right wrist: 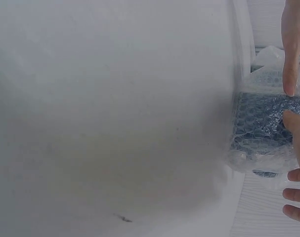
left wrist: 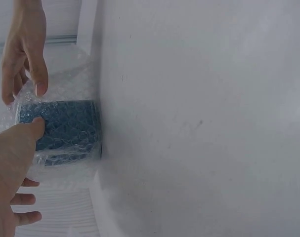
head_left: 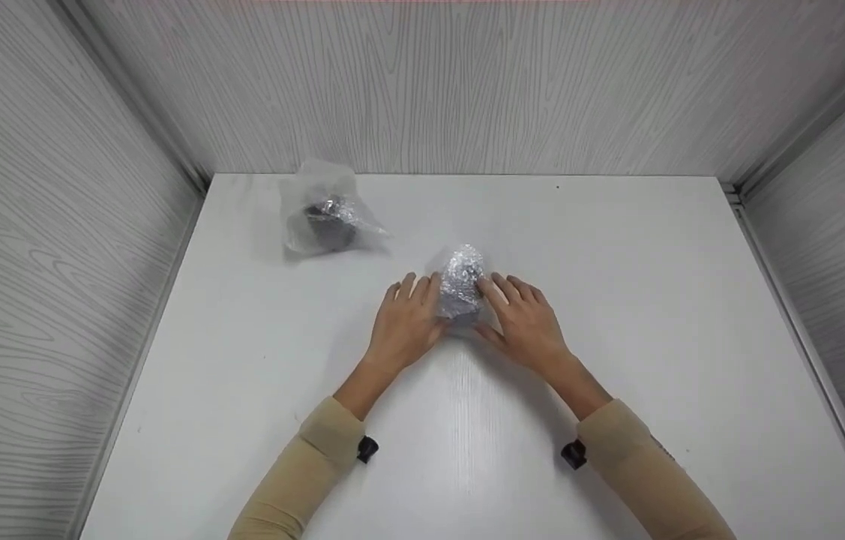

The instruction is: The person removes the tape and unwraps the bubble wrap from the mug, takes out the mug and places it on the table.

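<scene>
Near the middle of a white table [head_left: 639, 262], a bubble-wrapped blue package [head_left: 461, 289] is resting between a person's left hand [head_left: 403, 328] and right hand [head_left: 529, 328]. I'm seeing both thumbs [left wrist: 37, 128] touching it, the other fingers [left wrist: 24, 199] mostly straight and apart. Farther back, leftward, 1 bagged dark object [head_left: 332, 227] is lying.

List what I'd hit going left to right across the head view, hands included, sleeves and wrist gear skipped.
Translucent wrapper with dark item inside → left hand → bubble-wrapped item → right hand.
</scene>
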A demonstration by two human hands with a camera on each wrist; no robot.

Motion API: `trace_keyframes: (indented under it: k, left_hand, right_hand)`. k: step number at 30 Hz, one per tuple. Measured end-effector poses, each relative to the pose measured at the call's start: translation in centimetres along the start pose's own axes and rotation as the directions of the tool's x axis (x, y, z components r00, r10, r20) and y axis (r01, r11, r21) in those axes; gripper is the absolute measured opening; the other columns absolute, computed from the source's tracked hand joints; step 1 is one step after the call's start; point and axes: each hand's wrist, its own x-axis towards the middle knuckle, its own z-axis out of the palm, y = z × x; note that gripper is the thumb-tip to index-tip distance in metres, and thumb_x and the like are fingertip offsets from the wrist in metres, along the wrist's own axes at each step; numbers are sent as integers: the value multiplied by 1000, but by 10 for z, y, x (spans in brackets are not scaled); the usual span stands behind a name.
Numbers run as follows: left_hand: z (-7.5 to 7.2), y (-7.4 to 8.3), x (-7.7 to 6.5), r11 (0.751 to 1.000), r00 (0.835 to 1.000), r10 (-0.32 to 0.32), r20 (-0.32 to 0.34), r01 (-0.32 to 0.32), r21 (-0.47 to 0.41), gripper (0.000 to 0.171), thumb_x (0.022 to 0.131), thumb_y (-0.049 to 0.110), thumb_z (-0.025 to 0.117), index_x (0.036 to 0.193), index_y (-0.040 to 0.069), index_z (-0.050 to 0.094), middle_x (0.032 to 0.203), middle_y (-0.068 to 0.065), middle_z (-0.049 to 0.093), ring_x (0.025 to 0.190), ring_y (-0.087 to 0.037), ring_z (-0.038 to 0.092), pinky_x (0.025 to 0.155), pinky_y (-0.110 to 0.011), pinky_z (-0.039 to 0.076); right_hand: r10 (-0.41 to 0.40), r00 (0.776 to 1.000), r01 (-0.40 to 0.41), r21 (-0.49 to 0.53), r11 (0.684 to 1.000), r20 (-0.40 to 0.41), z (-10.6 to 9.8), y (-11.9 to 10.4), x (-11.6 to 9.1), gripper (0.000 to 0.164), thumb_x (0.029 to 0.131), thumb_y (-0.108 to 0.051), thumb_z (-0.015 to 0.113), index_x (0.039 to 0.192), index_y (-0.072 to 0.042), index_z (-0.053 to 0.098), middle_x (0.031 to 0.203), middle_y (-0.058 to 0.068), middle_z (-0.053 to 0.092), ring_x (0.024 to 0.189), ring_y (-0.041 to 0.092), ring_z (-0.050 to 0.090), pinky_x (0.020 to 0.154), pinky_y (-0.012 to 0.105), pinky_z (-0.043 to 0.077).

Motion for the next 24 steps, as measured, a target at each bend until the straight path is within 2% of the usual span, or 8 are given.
trace_keyframes:
  k: [4, 11, 17, 24]
  left_hand:
    - [0, 4, -1, 1000, 1000, 2, -2, -2, -14, 78, 92, 52, 76, 148, 3, 53, 132, -13, 72, 131, -34, 66, 108, -47, 56]
    - [-3, 12, -2, 1000, 999, 13, 35, -13, 8, 79, 94, 57, 71, 150, 5, 51, 137, -9, 70, 133, -31, 64, 109, -44, 56]
    - [-4, 17, -4, 999, 999, 35, -1, -35, -20, 77, 93, 56, 73, 147, 4, 54, 133, -10, 72, 130, -31, 65, 106, -43, 57]
    - [-4, 23, -7, 998, 998, 50, -23, -52, -46, 76, 92, 53, 75, 146, 5, 55, 132, -9, 72, 129, -29, 65, 107, -43, 57]
  right_hand:
    - [3, 1000, -3, 7, 1000, -13, -2, 1, -5, 70, 96, -50, 74, 152, -15, 50, 150, 19, 61, 134, 42, 62, 106, 58, 55]
    - [-5, 998, 5, 3, 1000, -61, -3, 3, -16, 71, 94, -49, 77, 150, -13, 53, 148, 18, 63, 132, 42, 64, 105, 57, 56]
    - [-12, 997, 12, 7, 1000, -76, -5, 7, -24, 72, 92, -49, 79, 149, -13, 54, 146, 18, 64, 131, 42, 64, 104, 57, 56]
    - [1, 999, 0, 14, 1000, -52, -7, 9, -32, 72, 92, -48, 79, 151, -15, 52, 147, 17, 64, 132, 41, 63, 105, 57, 56]
